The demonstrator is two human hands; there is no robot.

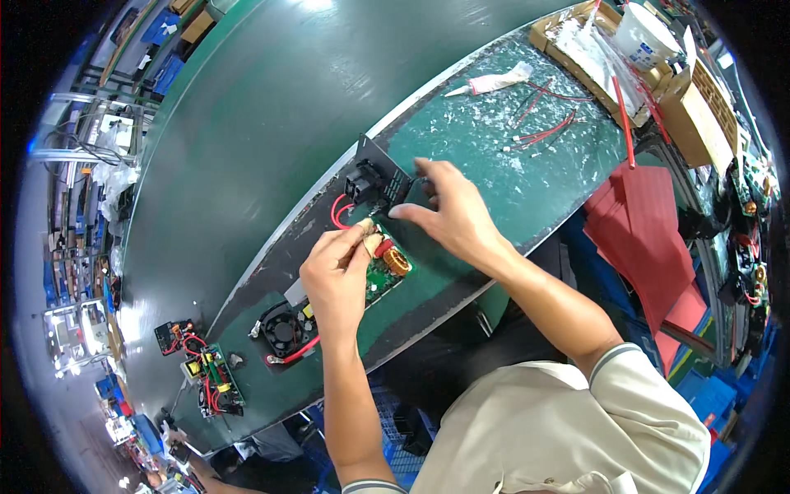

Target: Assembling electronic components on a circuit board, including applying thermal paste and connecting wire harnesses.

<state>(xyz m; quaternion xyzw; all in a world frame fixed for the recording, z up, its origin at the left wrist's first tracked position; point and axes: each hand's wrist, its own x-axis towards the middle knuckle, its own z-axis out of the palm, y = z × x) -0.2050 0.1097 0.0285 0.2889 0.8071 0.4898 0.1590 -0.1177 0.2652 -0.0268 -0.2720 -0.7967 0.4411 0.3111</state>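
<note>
My left hand (336, 267) is closed in a pinch over the end of a green circuit board (380, 281). What its fingertips hold there is too small to make out. A copper-wound coil (396, 263) stands on the board beside them. Just beyond, a black panel (383, 165) stands up from the bench, with a black socket (362, 183) on it and a red wire (336, 216) looping out near its base. My right hand (457, 212) hovers by the panel's right edge, thumb and fingers apart. A black fan (285, 329) sits at the board's near left end, below my left wrist.
Another wired circuit assembly (216, 379) lies at lower left, near a second person's arm (210, 477). To the far right are a white tube (500, 80), thin red wires (547, 132), a cardboard tray (568, 49) and a white bucket (644, 37). Red sheets (638, 239) hang beside the bench.
</note>
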